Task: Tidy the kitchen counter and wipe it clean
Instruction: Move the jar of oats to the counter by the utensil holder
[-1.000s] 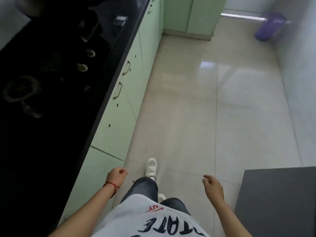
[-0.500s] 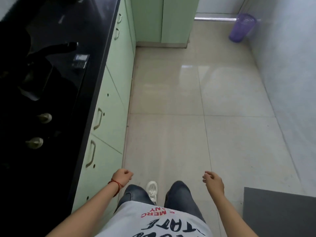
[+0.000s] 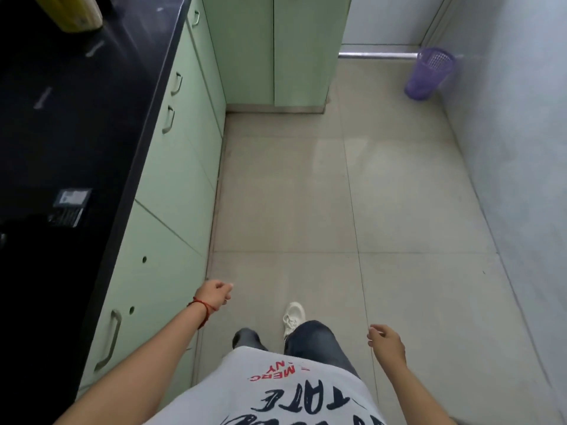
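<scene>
Black counter (image 3: 76,124) along the left edge, bearing a yellow object (image 3: 72,12) at 11 o'clock and a small dark labelled item (image 3: 71,207) at 9 o'clock. Tiled floor (image 3: 306,194) carries a purple mesh bin (image 3: 429,73) at 1 o'clock.

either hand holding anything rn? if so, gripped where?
Nothing is held. Left hand and right hand hang loosely curled over the floor, beside the counter.

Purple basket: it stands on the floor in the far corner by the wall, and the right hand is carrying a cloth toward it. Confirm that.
Not quite. The purple basket does stand on the floor in the far corner by the wall, but the right hand carries nothing: the head view shows its fingers loosely curled and empty. The left hand holds nothing either.
</scene>
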`<state>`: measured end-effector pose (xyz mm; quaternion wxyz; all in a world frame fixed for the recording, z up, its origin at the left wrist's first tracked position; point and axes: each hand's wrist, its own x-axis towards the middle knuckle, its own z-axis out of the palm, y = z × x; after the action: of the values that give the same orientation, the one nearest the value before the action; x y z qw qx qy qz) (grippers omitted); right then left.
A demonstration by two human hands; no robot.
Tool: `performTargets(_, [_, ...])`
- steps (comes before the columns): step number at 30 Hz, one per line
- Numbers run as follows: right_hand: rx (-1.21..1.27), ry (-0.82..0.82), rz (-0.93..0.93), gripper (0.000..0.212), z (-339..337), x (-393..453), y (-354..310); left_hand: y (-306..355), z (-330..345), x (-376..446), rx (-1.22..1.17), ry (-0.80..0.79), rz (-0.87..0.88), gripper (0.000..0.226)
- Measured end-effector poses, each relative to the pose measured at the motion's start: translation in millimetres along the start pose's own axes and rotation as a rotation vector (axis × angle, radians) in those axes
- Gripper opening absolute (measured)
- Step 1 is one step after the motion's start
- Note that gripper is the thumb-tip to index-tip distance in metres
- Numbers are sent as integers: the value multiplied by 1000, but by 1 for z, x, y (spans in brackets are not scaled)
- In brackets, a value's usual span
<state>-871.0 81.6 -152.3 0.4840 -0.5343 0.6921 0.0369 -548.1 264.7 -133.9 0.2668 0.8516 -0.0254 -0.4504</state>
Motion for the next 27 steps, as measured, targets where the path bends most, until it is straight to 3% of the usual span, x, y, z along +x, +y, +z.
performTargets(10, [-107,-122,-187,25,8,125,-233,55,-32,85,-187,47,-256,27])
performTargets(15, [-88,-129,-215,25,26,191,-337,125,-76,163,-204,89,-276,27])
performTargets(20, [-90,-93,-190,22,33,236,-418,232,-106,231,-243,52,-236,24])
performTargets(27, [-65,-93,-159,13,32,290,-506,394,-147,313,-141,56,1,32])
